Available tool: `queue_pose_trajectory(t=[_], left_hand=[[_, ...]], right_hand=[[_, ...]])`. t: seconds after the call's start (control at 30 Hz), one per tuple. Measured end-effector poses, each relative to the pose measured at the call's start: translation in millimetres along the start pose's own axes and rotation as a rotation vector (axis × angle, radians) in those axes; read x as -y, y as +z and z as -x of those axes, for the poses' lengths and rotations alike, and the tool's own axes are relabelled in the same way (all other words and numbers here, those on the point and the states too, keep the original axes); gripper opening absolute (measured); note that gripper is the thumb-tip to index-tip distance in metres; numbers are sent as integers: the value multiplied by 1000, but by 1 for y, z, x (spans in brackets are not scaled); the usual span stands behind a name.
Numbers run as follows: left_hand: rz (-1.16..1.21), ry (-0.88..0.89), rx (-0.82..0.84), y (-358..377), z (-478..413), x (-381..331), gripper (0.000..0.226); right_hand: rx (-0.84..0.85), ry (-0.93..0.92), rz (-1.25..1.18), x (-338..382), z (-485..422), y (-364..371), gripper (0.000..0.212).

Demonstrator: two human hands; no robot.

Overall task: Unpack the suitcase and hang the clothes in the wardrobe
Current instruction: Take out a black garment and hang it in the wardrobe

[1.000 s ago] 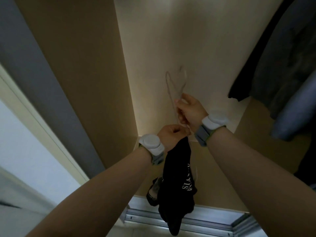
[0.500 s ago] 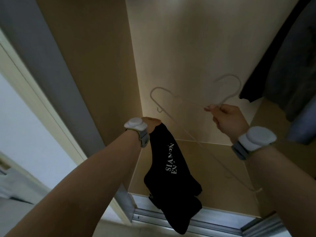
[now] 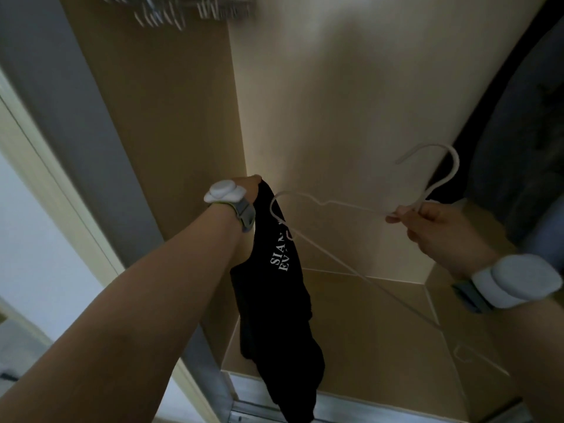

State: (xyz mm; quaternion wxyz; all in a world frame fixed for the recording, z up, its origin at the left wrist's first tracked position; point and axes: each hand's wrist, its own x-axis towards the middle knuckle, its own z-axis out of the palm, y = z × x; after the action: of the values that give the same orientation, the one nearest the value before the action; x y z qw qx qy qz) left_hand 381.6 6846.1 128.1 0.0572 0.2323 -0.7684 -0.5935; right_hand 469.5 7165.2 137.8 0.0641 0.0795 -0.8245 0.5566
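Head view, left hand: Your left hand (image 3: 248, 186) is raised inside the wardrobe (image 3: 335, 102) and grips the top of a black garment (image 3: 283, 300). The wrist hides the fingers themselves.
Head view, right hand: Your right hand (image 3: 439, 230) pinches a pale wire hanger (image 3: 438, 188) at the base of its hook, fingers (image 3: 396, 215) clenched on the wire.
Garment: It hangs limp below your left fist, white lettering showing, with the hanger's near shoulder crossing in front of it.
Handling: It is likely light and soft, and will fold and slide off thin wire. The hanger looks springy.
Where to hold: Take it at the neck opening or a shoulder seam and spread it before threading.
Surroundings: Dark clothes (image 3: 518, 117) hang at right, and spare hangers (image 3: 189, 10) blur overhead.
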Motion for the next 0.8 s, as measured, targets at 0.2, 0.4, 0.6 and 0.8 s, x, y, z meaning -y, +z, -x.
queue_pose_trajectory(t=[0.2, 0.4, 0.6, 0.8], left_hand=[[-307, 164, 135, 24, 33, -20, 35], [-741, 204, 60, 20, 19, -1, 30], [-682, 114, 7, 19, 13, 10, 43], [-708, 146, 22, 32, 25, 4, 39]], right_hand=[[-59, -15, -3, 1, 3, -2, 25], [-6, 21, 9, -7, 7, -15, 25], [98, 23, 20, -2, 22, -17, 27], [-12, -32, 159, 2, 32, 1, 31]])
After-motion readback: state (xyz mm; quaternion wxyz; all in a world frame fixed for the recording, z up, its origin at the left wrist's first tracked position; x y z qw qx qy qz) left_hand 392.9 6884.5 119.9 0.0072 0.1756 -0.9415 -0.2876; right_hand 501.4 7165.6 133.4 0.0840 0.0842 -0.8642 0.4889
